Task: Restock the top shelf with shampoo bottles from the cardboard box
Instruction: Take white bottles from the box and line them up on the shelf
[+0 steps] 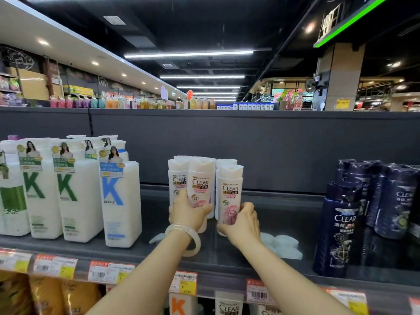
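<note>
White and pink shampoo bottles stand in a small cluster on the dark top shelf (284, 214). My left hand (189, 212), with a pale bangle on its wrist, grips the front bottle (201, 178) of the left group low on its body. My right hand (244, 221) grips another bottle (229, 189) just to the right, near its base. Both bottles stand upright, and more of the same kind stand behind them (178, 176). The cardboard box is out of view.
Tall white pump bottles (120, 201) marked with a K fill the shelf to the left. Dark blue shampoo bottles (341, 226) stand at the right. Price tags (183, 281) line the shelf's front edge, with more products below. A dark back panel rises behind the shelf.
</note>
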Demonstrator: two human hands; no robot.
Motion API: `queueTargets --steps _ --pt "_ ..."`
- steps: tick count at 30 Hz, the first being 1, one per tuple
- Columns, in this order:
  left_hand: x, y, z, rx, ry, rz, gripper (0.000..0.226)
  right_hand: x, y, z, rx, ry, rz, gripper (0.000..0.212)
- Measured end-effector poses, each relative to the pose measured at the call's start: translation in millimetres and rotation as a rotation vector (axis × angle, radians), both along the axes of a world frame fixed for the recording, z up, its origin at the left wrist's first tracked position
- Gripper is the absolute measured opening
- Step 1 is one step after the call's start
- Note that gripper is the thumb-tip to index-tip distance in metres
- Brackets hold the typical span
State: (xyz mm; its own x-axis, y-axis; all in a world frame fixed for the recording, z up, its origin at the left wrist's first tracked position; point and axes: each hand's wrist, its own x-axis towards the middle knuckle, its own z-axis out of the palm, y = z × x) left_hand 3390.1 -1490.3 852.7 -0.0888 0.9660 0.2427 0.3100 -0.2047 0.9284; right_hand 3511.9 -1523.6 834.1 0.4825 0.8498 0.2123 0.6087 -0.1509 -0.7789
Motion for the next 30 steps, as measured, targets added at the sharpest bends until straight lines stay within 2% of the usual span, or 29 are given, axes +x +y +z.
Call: queueTargets --steps 3,6,9,20,30 --pt "2 4 -1 -0.015 -0.035 0.001 0.045 2 1 -3 0.037 -0.001 -0.012 0.063" --pt "4 8 -4 -0.024 -0.048 0.021 0.052 2 3 -4 0.053 -0.016 -0.020 0.060" --pt "9 14 -9 -0.023 -0.044 0.028 0.049 1 5 -6 0.060 -0.034 -0.012 0.059" --pt "9 34 -39 -0.082 0.155 0.037 0.049 -4 12 -7 0.070 -0.062 -0.014 0.057" --pt "10 38 -38 -0.076 0.129 0.021 0.048 -9 17 -5 0.055 -0.069 -0.041 0.058"
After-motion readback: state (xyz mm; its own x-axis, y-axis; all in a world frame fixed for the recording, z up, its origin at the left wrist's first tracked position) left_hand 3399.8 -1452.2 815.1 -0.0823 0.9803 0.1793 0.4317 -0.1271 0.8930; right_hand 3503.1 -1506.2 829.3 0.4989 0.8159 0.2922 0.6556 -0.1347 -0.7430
